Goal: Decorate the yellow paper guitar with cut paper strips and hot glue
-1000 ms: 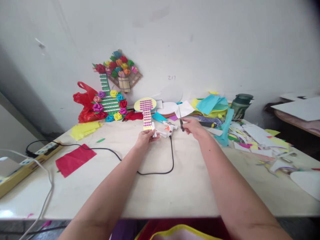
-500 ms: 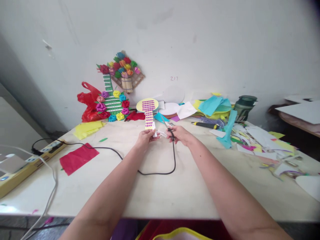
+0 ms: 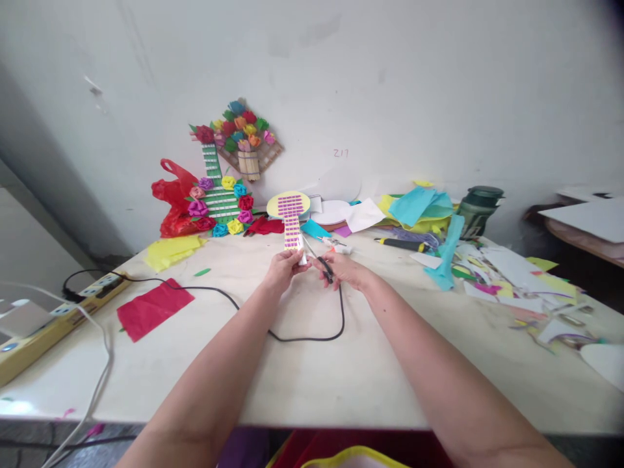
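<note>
A pale desk (image 3: 312,364) against a white wall, littered with coloured paper scraps at the far right; near its middle the left hand (image 3: 283,268) pinches a small white piece (image 3: 302,259), just in front of the stem of a yellow paddle (image 3: 291,214) with purple squares; the right hand (image 3: 347,270) is closed round the black handles of the scissors (image 3: 319,260), blades angled up toward that piece; whether they are parted is too small to tell. A clean cut likely calls for holding the piece taut, fingertips clear of the blades, and keeping both above the black cable (image 3: 302,335).
</note>
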Demonstrator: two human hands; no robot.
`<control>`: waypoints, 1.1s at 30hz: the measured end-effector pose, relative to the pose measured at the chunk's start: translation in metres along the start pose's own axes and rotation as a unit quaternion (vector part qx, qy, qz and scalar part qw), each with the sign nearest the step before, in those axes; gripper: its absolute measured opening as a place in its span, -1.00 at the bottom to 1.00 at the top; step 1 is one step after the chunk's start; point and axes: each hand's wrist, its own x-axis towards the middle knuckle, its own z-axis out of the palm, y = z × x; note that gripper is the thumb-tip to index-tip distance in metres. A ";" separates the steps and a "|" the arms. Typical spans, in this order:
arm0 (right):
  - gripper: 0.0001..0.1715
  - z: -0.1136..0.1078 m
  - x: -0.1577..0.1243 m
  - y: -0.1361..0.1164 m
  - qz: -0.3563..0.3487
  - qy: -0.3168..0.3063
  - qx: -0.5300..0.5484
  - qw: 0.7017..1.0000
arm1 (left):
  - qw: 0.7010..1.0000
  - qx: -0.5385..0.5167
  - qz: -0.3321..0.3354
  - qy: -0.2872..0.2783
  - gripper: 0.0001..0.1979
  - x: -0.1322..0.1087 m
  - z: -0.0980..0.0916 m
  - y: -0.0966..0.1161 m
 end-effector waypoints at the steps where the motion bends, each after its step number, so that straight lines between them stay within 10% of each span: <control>1: -0.48 0.001 0.000 0.000 0.000 0.001 -0.003 1.000 | 1.000 -0.004 0.003 0.001 -0.80 0.001 0.000 0.000; 12: -0.56 0.003 0.001 0.001 -0.005 0.006 0.009 1.000 | 1.000 -0.014 0.001 0.016 -0.80 -0.001 0.000 0.002; 33: -0.58 0.001 0.019 0.007 -0.053 0.254 0.132 0.957 | 0.992 0.089 -0.080 -0.043 -0.78 -0.010 0.014 0.003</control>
